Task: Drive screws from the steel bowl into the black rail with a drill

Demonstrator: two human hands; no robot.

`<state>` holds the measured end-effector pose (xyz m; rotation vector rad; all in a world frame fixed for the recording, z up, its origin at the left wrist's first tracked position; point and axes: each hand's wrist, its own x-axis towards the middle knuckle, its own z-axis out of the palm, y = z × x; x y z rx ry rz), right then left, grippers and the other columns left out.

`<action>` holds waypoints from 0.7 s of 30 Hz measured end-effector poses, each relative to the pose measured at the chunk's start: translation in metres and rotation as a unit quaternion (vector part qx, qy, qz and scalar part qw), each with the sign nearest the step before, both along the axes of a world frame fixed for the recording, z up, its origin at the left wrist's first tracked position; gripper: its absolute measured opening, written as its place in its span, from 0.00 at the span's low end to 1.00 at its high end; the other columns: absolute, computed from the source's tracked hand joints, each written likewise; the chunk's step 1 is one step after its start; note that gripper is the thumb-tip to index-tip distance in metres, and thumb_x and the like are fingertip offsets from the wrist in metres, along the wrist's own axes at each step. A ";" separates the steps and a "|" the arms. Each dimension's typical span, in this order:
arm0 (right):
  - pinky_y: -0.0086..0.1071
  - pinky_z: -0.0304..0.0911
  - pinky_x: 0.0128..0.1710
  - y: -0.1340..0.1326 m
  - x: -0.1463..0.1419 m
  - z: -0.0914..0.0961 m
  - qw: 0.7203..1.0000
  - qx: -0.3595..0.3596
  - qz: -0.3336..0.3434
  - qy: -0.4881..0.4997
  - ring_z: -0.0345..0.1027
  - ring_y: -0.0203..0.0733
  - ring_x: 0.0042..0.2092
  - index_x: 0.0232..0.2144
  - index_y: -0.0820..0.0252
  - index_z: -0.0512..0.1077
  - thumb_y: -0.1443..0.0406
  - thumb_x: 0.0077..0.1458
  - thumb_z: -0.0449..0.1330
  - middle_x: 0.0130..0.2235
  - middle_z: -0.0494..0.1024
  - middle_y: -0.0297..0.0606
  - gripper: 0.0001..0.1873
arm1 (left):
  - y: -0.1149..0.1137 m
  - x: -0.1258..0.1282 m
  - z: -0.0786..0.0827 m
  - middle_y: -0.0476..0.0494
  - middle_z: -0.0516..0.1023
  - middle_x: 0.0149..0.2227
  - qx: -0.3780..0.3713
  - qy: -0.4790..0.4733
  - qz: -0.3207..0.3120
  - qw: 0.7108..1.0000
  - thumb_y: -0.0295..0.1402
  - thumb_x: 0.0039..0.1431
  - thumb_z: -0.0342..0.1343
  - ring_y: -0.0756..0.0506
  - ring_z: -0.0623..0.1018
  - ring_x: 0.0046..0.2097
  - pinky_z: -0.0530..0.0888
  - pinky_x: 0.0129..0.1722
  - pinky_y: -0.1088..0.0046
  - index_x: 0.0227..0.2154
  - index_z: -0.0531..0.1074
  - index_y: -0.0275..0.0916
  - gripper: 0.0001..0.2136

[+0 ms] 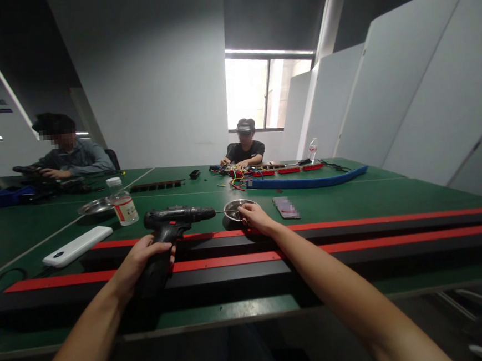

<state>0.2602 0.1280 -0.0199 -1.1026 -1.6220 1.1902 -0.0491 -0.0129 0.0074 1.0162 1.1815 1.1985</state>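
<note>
My left hand [141,260] is wrapped round the grip of a black cordless drill [177,215], held level with its bit pointing right. The drill's thin bit ends above a small round metal bowl [228,206]. At that bowl, my right hand [254,215] is closed in a pinch by the bit's tip; whatever is between the fingertips is too small to make out. Small dark bits lie in the bowl. Beneath both arms run two long black bars with red top strips, a nearer red strip [230,260] and a farther one [332,223].
A water bottle [124,203], a metal dish [93,207] and a white elongated device [77,246] stand left. A phone [285,207] lies right of the bowl. Beyond are a blue strip [308,182] and coloured wires [236,175]. Two people [244,147] sit across the green table [351,199].
</note>
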 end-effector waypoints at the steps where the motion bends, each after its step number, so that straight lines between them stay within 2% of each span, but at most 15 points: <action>1: 0.26 0.50 0.21 0.001 0.000 -0.001 1.000 0.005 -0.006 -0.004 0.57 0.33 0.22 0.30 0.59 0.68 0.53 0.59 0.59 0.21 0.66 0.29 0.16 | -0.002 -0.002 0.002 0.45 0.80 0.31 0.000 0.009 -0.002 1.000 0.34 0.49 0.70 0.45 0.79 0.28 0.78 0.26 0.71 0.37 0.70 0.37 0.16; 5: 0.27 0.49 0.21 0.005 0.001 -0.005 0.999 0.029 -0.003 -0.029 0.56 0.33 0.21 0.29 0.59 0.69 0.54 0.60 0.59 0.22 0.66 0.30 0.15 | -0.010 -0.018 0.027 0.43 0.81 0.32 0.015 0.078 -0.012 0.997 0.33 0.50 0.69 0.44 0.80 0.30 0.77 0.28 0.73 0.37 0.69 0.35 0.16; 7: 0.26 0.50 0.21 0.008 0.002 -0.007 0.998 0.039 -0.011 -0.040 0.56 0.32 0.22 0.28 0.59 0.69 0.55 0.59 0.60 0.22 0.66 0.31 0.15 | -0.015 -0.029 0.047 0.42 0.82 0.32 0.030 0.130 -0.037 0.990 0.32 0.51 0.68 0.43 0.81 0.30 0.78 0.30 0.73 0.39 0.71 0.33 0.16; 10: 0.26 0.53 0.21 0.011 0.003 -0.011 0.998 0.048 -0.003 -0.042 0.60 0.33 0.24 0.28 0.60 0.71 0.56 0.59 0.62 0.23 0.69 0.33 0.14 | -0.023 -0.042 0.080 0.45 0.81 0.29 0.042 0.211 -0.061 0.975 0.28 0.45 0.69 0.44 0.80 0.28 0.76 0.26 0.76 0.39 0.76 0.30 0.16; 12: 0.26 0.54 0.21 0.012 0.004 -0.012 0.998 0.047 0.007 -0.040 0.61 0.34 0.24 0.30 0.60 0.72 0.56 0.58 0.63 0.24 0.70 0.33 0.13 | -0.029 -0.048 0.100 0.46 0.82 0.32 0.045 0.248 -0.052 0.966 0.24 0.42 0.70 0.45 0.80 0.28 0.76 0.24 0.78 0.42 0.79 0.29 0.20; 14: 0.26 0.55 0.21 0.011 0.004 -0.012 0.998 0.043 0.009 -0.037 0.61 0.34 0.24 0.32 0.60 0.73 0.57 0.58 0.63 0.23 0.70 0.33 0.12 | -0.035 -0.050 0.116 0.46 0.82 0.37 0.045 0.280 -0.048 0.958 0.20 0.40 0.70 0.44 0.82 0.34 0.77 0.28 0.78 0.46 0.79 0.28 0.25; 17: 0.26 0.56 0.20 0.009 0.005 -0.011 0.999 0.036 0.012 -0.031 0.61 0.33 0.23 0.33 0.61 0.74 0.57 0.58 0.64 0.23 0.70 0.33 0.12 | -0.040 -0.054 0.134 0.46 0.82 0.44 0.053 0.330 -0.051 0.941 0.17 0.39 0.71 0.41 0.83 0.44 0.78 0.35 0.79 0.50 0.78 0.28 0.30; 21: 0.26 0.56 0.19 0.004 0.004 -0.007 0.999 0.027 0.012 -0.033 0.61 0.33 0.22 0.32 0.62 0.73 0.59 0.58 0.64 0.22 0.70 0.34 0.10 | -0.040 -0.061 0.151 0.47 0.81 0.47 0.038 0.378 -0.015 0.925 0.13 0.38 0.69 0.41 0.81 0.48 0.76 0.36 0.82 0.51 0.77 0.26 0.31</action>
